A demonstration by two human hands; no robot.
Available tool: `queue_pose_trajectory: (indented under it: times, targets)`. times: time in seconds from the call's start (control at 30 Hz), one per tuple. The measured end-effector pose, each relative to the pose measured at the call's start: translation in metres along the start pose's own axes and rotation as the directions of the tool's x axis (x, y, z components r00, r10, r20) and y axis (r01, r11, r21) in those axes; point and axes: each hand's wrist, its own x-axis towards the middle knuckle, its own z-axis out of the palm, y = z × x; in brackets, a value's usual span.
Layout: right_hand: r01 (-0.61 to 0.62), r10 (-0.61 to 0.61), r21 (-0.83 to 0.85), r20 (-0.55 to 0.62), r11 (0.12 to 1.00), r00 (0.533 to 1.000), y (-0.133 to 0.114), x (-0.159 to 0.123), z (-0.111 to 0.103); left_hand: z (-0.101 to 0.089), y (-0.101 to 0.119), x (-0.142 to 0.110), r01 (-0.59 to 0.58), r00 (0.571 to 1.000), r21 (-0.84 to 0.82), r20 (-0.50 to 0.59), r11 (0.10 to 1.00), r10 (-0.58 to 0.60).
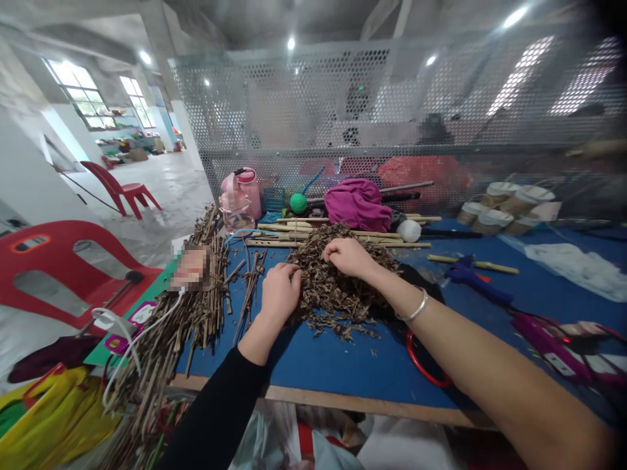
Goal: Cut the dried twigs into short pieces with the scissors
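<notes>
A heap of dry brown plant bits point(337, 287) lies on the blue table top point(333, 359) in front of me. My left hand point(280, 290), in a black sleeve, rests at the heap's left edge with its fingers curled into the bits. My right hand point(349, 256), with a silver bangle on the wrist, sits on top of the heap, fingers bent down into it. What the fingers pinch is hidden in the pile.
A long pile of dry stalks point(181, 326) runs along the left table edge. Behind the heap lie wooden sticks point(333, 234), a pink jug point(241, 196), magenta cloth point(357, 203), a white ball point(409, 230). Cups point(504, 207) stand by the perforated screen point(392, 104). Red chairs point(53, 267) stand left.
</notes>
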Motion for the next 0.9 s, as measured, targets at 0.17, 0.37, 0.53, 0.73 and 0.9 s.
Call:
queue_pose_trajectory:
  times: [0.17, 0.37, 0.53, 0.73, 0.9]
  targets:
    - [0.206, -0.193, -0.098, 0.122, 0.974, 0.974, -0.018, -0.002, 0.02, 0.002, 0.01, -0.006, -0.067, 0.986, 0.113, 0.162, 0.991, 0.048]
    - [0.208, -0.152, -0.216, 0.249, 0.954, 0.957, 0.0, 0.006, 0.033, 0.003, -0.001, -0.008, -0.023, 0.978, 0.148, 0.209, 0.989, -0.008]
    - [0.21, -0.124, -0.281, 0.296, 0.936, 0.947, -0.001, 0.009, 0.035, 0.001, 0.0, -0.008, -0.024, 0.974, 0.15, 0.228, 0.988, -0.011]
    - [0.186, -0.096, -0.281, 0.306, 0.942, 0.947, -0.011, 0.007, 0.033, 0.002, 0.001, -0.009, -0.004, 0.972, 0.129, 0.232, 0.992, -0.027]
    - [0.18, -0.106, -0.227, 0.305, 0.957, 0.946, -0.008, 0.005, 0.036, 0.003, 0.0, -0.009, -0.008, 0.975, 0.118, 0.219, 0.993, -0.018]
